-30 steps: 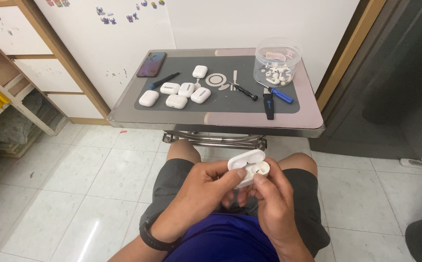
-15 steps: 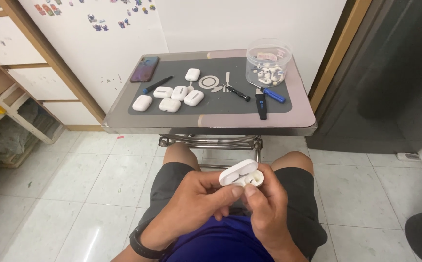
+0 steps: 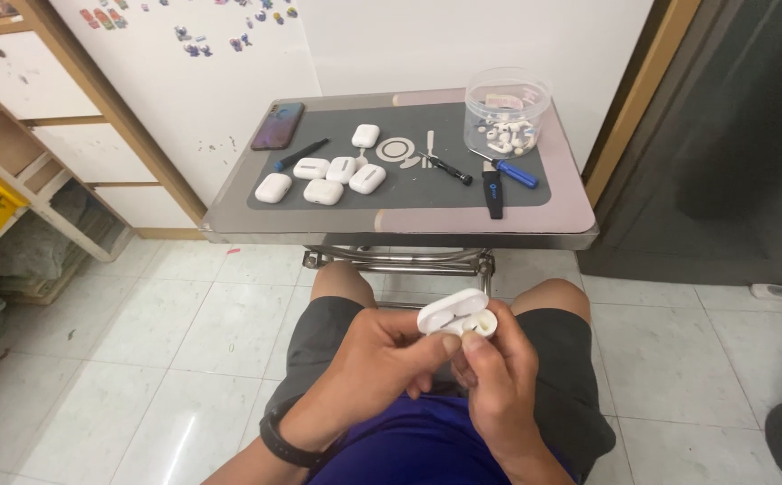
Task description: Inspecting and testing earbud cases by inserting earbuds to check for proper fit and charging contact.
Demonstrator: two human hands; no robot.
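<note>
You are gripping the open white earbud case (image 3: 452, 314) in your left hand (image 3: 382, 359) while your right hand (image 3: 490, 368) is pinching at its lower shell — a fine, steady fingertip touch is what comes next.

On the bench (image 3: 534, 224) at upper centre: a dark phone (image 3: 278, 126), five white cases (image 3: 323, 176), a clear tub (image 3: 507, 112), and a blue-handled screwdriver (image 3: 508, 171).

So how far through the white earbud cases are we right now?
One small white plastic earbud case is in hand, lid open, held by the left hand and right hand above the lap. Five more white cases lie shut on the grey mat; whether they are finished cannot be told. Loose white pieces sit in the clear round tub, and the blue-handled screwdriver lies unused.
</note>
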